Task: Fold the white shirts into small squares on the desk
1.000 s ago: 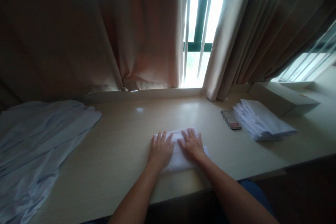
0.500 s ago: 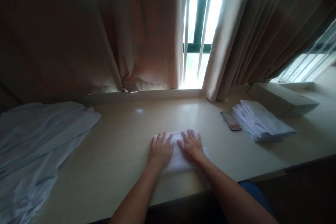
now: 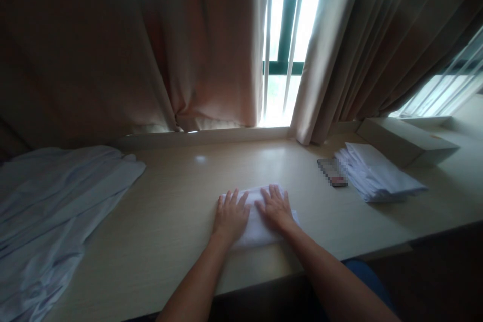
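A folded white cloth (image 3: 256, 229) lies on the pale wooden table (image 3: 173, 211) near its front edge. My left hand (image 3: 230, 216) rests flat on the cloth's left half, fingers stretched out. My right hand (image 3: 276, 209) lies flat on the right half, fingers also spread and pointing away from me. The two hands sit side by side, almost touching, and cover most of the cloth.
A heap of loose white cloths (image 3: 49, 211) covers the table's left end. A stack of folded white cloths (image 3: 377, 176) lies at the right, with a phone (image 3: 332, 172) beside it and a long flat box (image 3: 403, 141) behind. Curtains and a barred window (image 3: 283, 45) back the table.
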Demonstrator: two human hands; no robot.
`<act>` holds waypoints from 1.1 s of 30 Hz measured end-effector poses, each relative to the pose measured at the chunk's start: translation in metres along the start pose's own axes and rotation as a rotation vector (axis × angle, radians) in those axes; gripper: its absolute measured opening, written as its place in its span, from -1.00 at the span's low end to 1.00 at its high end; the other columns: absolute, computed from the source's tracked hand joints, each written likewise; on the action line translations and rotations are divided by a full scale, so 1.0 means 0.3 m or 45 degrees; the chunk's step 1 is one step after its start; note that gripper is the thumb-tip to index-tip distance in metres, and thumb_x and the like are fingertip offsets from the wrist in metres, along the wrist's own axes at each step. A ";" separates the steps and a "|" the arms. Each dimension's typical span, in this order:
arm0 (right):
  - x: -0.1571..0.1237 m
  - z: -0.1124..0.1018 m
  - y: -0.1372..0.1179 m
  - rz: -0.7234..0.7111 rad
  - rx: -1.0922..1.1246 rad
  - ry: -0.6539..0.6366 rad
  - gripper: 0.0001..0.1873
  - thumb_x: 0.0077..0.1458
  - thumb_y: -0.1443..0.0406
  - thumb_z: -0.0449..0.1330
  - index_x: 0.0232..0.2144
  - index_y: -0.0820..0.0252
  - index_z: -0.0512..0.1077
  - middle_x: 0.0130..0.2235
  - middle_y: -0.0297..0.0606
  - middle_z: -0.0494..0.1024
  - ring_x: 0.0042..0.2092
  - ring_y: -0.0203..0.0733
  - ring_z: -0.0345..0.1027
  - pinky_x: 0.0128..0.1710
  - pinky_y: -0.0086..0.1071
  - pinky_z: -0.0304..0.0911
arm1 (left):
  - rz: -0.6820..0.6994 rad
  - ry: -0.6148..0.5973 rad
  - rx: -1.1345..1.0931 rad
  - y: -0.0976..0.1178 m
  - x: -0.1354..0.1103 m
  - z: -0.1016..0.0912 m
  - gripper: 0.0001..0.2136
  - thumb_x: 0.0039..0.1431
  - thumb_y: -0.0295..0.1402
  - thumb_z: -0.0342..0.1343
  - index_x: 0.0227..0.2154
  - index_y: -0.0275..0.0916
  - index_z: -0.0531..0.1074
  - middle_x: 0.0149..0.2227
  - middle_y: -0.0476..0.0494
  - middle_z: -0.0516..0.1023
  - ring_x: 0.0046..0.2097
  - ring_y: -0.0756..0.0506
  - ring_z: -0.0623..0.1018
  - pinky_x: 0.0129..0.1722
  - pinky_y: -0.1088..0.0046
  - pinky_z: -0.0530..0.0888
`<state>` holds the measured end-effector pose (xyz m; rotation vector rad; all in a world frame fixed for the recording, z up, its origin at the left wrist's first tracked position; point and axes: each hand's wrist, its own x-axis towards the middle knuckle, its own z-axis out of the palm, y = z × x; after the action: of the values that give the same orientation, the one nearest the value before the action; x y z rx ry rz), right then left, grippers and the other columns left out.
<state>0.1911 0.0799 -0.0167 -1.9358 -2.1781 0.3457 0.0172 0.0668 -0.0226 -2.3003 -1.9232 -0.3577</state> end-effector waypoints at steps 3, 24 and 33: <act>0.000 -0.001 0.003 -0.007 0.003 -0.009 -0.29 0.23 -0.14 -0.26 0.30 0.01 0.02 0.37 -0.15 -0.12 0.37 -0.01 -0.40 0.24 0.04 -0.54 | 0.014 0.002 0.007 -0.003 -0.001 -0.002 -0.53 0.28 -0.13 -0.24 0.23 0.02 0.16 0.27 -0.13 0.22 0.30 -0.22 0.15 0.28 0.01 -0.07; -0.011 -0.010 -0.008 0.076 -0.019 -0.082 -0.13 0.18 -0.20 -0.31 0.34 0.21 -0.12 0.37 -0.06 -0.25 0.37 -0.02 -0.56 0.24 0.03 -0.57 | 0.006 0.110 -0.084 0.039 -0.160 -0.015 -0.30 0.11 0.17 -0.14 0.24 -0.11 0.17 0.33 -0.23 0.08 0.35 -0.33 0.00 0.28 -0.08 -0.13; -0.103 -0.024 -0.053 -0.194 -0.095 0.067 -0.25 0.23 -0.13 -0.27 0.32 0.11 -0.02 0.37 -0.14 -0.16 0.37 0.00 -0.50 0.25 0.00 -0.65 | 0.157 0.115 -0.028 -0.012 -0.186 0.018 -0.25 0.10 0.19 -0.15 0.27 -0.12 0.10 0.34 -0.24 0.04 0.35 -0.35 -0.02 0.28 -0.09 -0.13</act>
<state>0.1819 0.0478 -0.0049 -1.7794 -2.3169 0.1892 0.0050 0.0156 -0.0425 -2.3594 -1.7344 -0.4629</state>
